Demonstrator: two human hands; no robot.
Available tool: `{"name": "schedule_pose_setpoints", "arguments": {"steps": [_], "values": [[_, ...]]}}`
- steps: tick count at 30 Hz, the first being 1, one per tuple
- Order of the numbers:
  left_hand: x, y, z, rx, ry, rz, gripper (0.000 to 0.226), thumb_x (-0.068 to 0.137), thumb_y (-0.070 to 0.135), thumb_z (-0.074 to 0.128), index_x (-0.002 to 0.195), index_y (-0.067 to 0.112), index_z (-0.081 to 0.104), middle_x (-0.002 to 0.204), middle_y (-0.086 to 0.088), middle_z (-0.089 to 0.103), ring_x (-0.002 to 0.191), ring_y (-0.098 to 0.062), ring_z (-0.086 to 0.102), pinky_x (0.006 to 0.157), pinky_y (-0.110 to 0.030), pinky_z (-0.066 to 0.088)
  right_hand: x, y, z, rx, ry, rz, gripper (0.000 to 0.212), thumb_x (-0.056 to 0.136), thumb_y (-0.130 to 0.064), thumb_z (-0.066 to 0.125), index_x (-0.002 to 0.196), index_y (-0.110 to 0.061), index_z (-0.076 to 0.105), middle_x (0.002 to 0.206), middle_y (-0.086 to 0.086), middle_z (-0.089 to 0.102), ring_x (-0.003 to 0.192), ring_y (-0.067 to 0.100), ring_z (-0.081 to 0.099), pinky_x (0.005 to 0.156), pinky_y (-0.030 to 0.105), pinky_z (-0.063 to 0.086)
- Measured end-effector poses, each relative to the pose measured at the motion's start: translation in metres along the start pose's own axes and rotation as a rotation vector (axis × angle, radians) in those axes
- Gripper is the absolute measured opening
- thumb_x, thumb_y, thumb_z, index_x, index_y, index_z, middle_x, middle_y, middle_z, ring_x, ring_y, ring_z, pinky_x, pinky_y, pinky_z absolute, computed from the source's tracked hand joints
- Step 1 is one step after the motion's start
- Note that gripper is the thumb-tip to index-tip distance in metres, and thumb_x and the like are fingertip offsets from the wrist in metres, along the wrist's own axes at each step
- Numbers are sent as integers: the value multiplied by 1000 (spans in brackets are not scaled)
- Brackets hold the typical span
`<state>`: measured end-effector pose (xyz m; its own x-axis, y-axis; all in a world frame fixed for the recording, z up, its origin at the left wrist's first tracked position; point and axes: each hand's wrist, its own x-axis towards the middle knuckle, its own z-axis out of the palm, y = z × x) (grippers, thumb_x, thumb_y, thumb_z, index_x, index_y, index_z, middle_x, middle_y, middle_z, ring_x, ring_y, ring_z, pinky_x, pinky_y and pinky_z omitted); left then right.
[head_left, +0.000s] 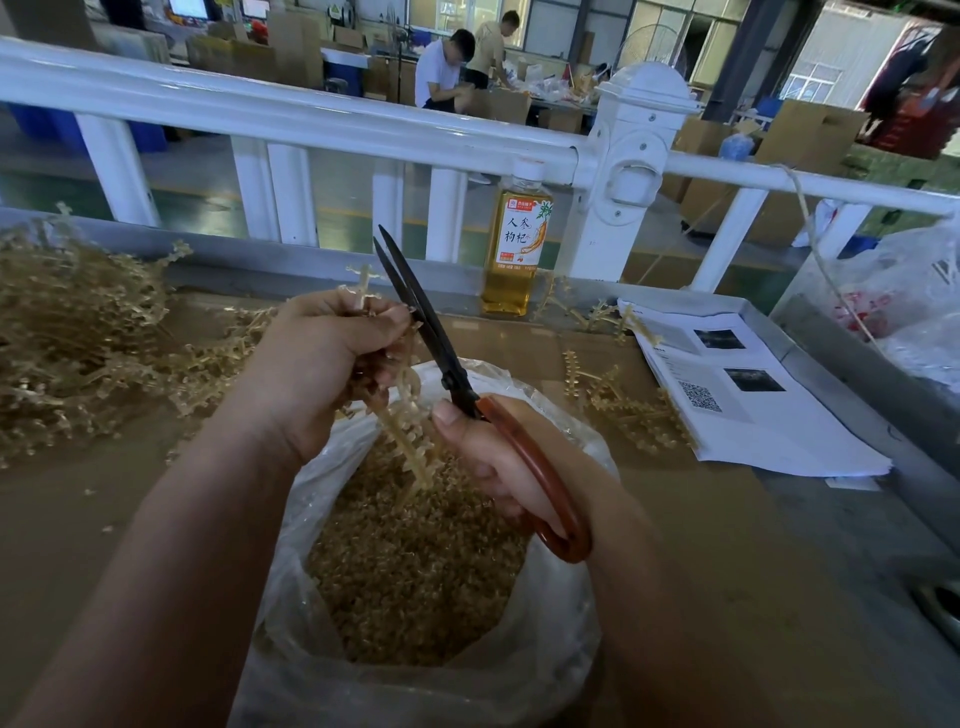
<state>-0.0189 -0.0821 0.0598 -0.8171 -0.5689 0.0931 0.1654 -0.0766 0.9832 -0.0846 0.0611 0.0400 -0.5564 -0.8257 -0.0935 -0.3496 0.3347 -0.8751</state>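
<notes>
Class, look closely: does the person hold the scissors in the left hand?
No, the right hand grips the scissors by the red handle, while the left hand holds a tan plastic sprig.

2 bare forearms enter from the bottom edge and converge toward the middle. The left forearm (171, 545) slants up from the lower left. The left hand (322, 358) shows its back, with the fingers curled into a fist round a pale tan, knobbly plastic sprig (410, 447). The right forearm (675, 597) rises from the lower right. The right hand (493, 457) sits lower than the left and just beside it, thumb laid straight toward the pivot of long black-bladed scissors with red-brown handles (447, 364), the other fingers curled in under the handle
</notes>
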Motion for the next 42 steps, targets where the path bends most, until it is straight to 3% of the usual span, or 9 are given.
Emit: {"name": "schedule_pose_setpoints", "arguments": {"steps": [4,9,14,17,25,31,35,39,42], "values": [[1,-3,1,20,41,40,23,85,5,59,63,12,63,49,2,57,40,-11,49,41,-17,41,0,-1,-2,29,100,8,40,92,-48,45,69,-15,47,51,-8,43,39,1,39,52,23,33],[4,-7,0,44,61,58,20,82,1,60,66,12,66,53,1,64,51,-11,60,58,-26,48,0,-2,-2,280,228,75,33,92,-44,51,70,-19,51,43,-7,52,39,8,45,44,21,38],[4,-8,1,17,21,73,17,83,1,59,70,10,65,56,1,66,56,-12,64,58,-21,54,3,-2,-1,340,268,50,22,86,-37,61,88,-16,57,85,6,69,77,25,68,72,36,57],[2,-6,1,-16,-2,53,14,84,4,58,73,10,65,58,-1,67,53,-11,63,50,-18,50,5,-4,0,311,288,105,25,84,-32,65,90,-10,53,93,8,67,87,29,69,80,46,57],[2,-7,1,22,-77,-47,10,84,3,58,85,10,65,62,-2,69,50,-11,63,43,-19,49,6,-4,2,378,430,81,22,80,-16,71,80,-19,49,89,8,63,71,19,59,63,29,50],[5,-5,-10,16,-124,-158,35,50,2,66,85,5,63,69,-10,69,56,-18,68,47,-23,55,7,5,-11,443,670,60,21,80,-11,71,79,-16,50,80,8,59,70,20,56,67,32,46],[2,-5,-3,41,-186,-272,61,52,-4,66,111,0,54,71,-14,72,62,-24,70,50,-24,56,10,7,-17,470,748,32,24,79,-9,71,76,-17,48,76,6,56,65,19,55,74,38,49],[-2,-6,4,67,-231,-346,95,53,0,68,140,2,31,67,-14,71,54,-23,68,44,-21,51,10,10,-20,464,789,13,23,79,-12,71,77,-17,49,70,1,57,59,16,56,68,34,48],[-3,-4,3,75,-252,-314,83,60,-8,66,136,8,37,66,-12,71,52,-20,67,44,-20,50,11,11,-22,461,812,9,23,79,-13,71,75,-18,49,70,1,57,59,17,56,69,35,49]]}}
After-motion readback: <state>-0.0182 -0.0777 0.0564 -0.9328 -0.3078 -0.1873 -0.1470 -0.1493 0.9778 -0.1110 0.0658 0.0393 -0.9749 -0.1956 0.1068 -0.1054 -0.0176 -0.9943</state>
